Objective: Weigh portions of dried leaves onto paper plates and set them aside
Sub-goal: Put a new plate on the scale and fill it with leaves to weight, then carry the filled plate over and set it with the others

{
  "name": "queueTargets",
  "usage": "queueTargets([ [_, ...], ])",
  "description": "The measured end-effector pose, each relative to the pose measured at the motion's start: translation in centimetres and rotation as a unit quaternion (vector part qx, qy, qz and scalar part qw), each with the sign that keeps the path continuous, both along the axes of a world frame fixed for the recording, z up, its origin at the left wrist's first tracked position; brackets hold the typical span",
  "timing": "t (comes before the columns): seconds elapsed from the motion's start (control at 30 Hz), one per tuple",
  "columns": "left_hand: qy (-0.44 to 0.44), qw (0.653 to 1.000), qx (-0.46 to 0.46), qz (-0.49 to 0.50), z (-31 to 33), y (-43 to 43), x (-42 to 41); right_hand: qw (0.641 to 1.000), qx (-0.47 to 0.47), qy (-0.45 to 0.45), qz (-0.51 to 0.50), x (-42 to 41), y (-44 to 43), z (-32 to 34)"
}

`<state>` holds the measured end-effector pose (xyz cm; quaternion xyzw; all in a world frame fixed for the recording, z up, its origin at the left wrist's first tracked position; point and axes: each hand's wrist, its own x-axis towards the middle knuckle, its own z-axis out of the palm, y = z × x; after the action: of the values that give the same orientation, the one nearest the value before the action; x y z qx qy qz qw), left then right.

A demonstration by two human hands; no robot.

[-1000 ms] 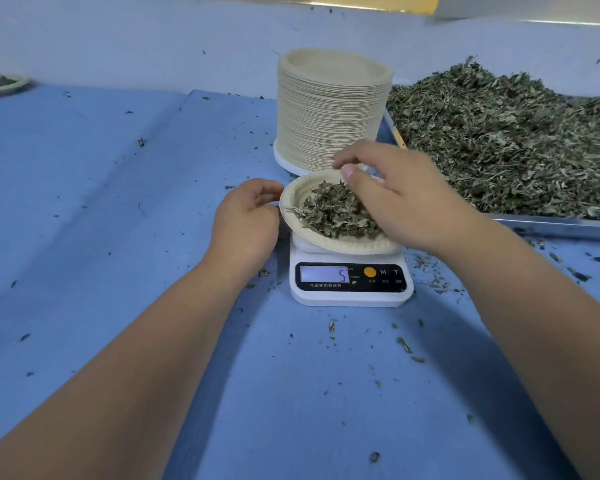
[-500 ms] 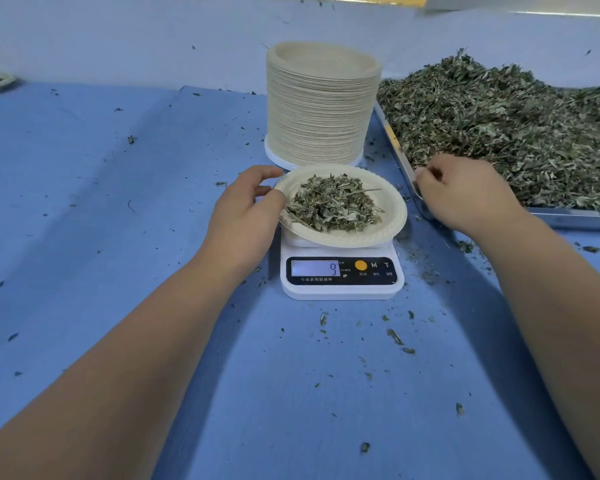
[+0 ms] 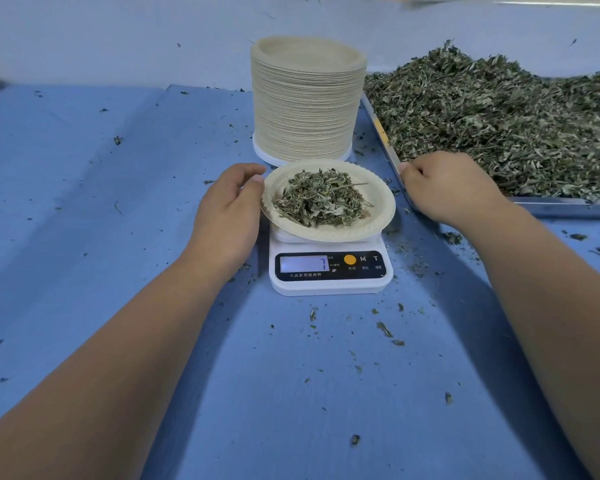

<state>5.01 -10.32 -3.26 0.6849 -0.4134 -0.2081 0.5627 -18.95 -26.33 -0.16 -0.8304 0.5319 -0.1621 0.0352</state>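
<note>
Scale (image 3: 329,271) on table (image 3: 84,202), centre. Plate (image 3: 378,216) with leaves (image 3: 321,202) on scale. Stack (image 3: 305,109) behind. Tray (image 3: 565,202) of leaves right. Left hand (image 3: 227,216) grips plate's left rim; right hand (image 3: 447,188) at tray's near corner.

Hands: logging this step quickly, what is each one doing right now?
Left hand: holds the paper plate rim.
Right hand: fingers curled at the tray edge; contents cannot be told.
</note>
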Motion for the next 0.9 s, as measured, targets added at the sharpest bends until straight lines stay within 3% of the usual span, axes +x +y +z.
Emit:
queueTargets([
  [0.2, -0.007, 1.0, 0.003, 0.002, 0.1, 0.0, 0.0, 0.997, -0.05, -0.063, -0.008, -0.1, 0.4, 0.1],
  [0.37, -0.023, 1.0, 0.008, -0.003, 0.2, -0.1, -0.5, 0.972, -0.105, -0.168, 0.126, 0.5, 2.8, 1.2],
  [0.47, 0.023, 0.999, 0.029, -0.007, 0.4, -0.2, -1.3, 0.972, -0.134, -0.119, 0.149, 0.9, 4.5, 0.4],
  [0.53, 0.049, 0.998, 0.036, -0.019, 0.2, -0.4, -1.6, 0.978, -0.087, -0.103, 0.158, 1.2, 5.1, -0.3],
  [0.67, 0.085, 0.996, 0.027, -0.018, 0.5, -0.4, -1.6, 0.971, 0.015, -0.182, 0.157, 2.0, 5.7, -1.1],
  [0.73, 0.163, 0.986, 0.013, 0.02, 1.3, -0.4, -1.5, 0.962, 0.036, -0.217, 0.161, 2.7, 6.1, -1.1],
  [0.83, 0.4, 0.912, -0.041, 0.081, 2.8, -0.2, -0.7, 0.93, 0.085, -0.31, 0.18, 4.0, 7.2, -0.3],
  [0.9, 0.434, 0.894, -0.063, 0.095, 3.6, 0.3, 0.4, 0.92, 0.096, -0.33, 0.19, 5.2, 8.1, 0.2],
])
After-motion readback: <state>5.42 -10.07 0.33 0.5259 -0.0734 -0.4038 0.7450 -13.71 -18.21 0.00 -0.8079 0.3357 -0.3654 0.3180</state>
